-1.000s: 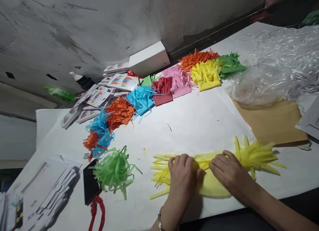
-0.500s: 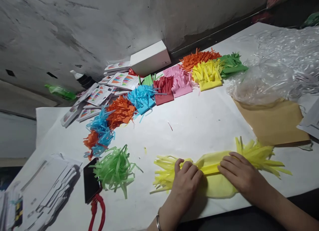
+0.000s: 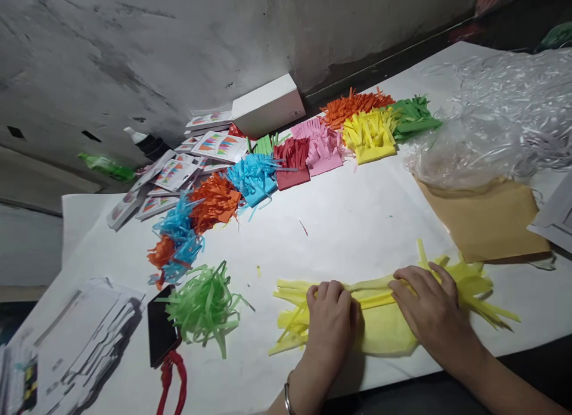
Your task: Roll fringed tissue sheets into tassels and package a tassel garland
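A sheet of yellow tissue paper (image 3: 386,330) with strips cut at both ends lies on the white table near the front edge. A narrow folded ridge runs along its middle. My left hand (image 3: 329,325) has its fingers curled over this ridge at the left, beside the left fringe. At the right, my right hand (image 3: 429,307) grips the ridge with bent fingers, close to the right fringe. Both thumbs are mostly hidden. Left of the sheet sits a loose bunch of light green paper strips (image 3: 203,304), partly over a black phone (image 3: 161,328) with a red strap.
Fringed paper bundles, among them a yellow one (image 3: 370,135) and a dark red one (image 3: 292,164), line the back. Printed packets (image 3: 179,170) lean near a white box (image 3: 268,105). Clear plastic (image 3: 482,129) and a brown envelope (image 3: 491,221) lie right; white paper sheets (image 3: 84,343) left.
The fingers of both hands have shifted along the ridge of yellow paper, and the right hand has curled more. The upper flap of the sheet looks narrower. The view has moved slightly.
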The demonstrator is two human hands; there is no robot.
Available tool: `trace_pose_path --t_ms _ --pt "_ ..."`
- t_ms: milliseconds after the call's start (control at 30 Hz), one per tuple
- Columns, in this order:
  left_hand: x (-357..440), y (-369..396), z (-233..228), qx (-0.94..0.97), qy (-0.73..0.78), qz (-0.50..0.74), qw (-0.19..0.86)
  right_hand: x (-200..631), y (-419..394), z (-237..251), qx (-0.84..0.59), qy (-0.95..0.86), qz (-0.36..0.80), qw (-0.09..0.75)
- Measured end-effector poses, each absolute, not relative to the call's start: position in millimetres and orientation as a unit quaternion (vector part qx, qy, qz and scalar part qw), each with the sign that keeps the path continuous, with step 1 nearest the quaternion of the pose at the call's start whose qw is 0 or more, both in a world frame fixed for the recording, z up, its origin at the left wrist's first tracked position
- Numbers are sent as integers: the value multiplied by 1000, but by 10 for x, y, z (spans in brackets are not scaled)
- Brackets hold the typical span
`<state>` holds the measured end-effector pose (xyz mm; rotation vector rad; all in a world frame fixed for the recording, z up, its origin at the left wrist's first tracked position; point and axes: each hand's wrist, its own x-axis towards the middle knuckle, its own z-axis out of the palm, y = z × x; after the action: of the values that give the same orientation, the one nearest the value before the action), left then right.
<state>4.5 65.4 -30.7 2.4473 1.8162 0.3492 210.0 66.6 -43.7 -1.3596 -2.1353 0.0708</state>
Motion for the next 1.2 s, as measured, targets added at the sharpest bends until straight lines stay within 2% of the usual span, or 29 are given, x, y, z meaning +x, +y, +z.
trace_pose_path --t_ms 167,367,667,833,967,1067,1200 --pt "16 631 -260 799 587 125 44 2008 673 -466 -394 -865 69 302" --pt "-40 582 -244 853 487 186 28 1991 715 -474 -389 -863 91 310" --pt "-66 590 -328 865 471 164 56 2069 707 -454 -360 -876 102 306" --pt "-56 546 -283 839 498 198 93 2359 664 -549 -398 -856 95 317" --pt "40 514 -264 811 535 215 95 2288 640 -551 -471 -846 48 246" --pt "122 532 -264 790 580 184 75 2168 670 -470 -516 -831 35 203" --pt "167 568 -223 796 590 125 40 2109 758 -392 -537 -819 36 199"
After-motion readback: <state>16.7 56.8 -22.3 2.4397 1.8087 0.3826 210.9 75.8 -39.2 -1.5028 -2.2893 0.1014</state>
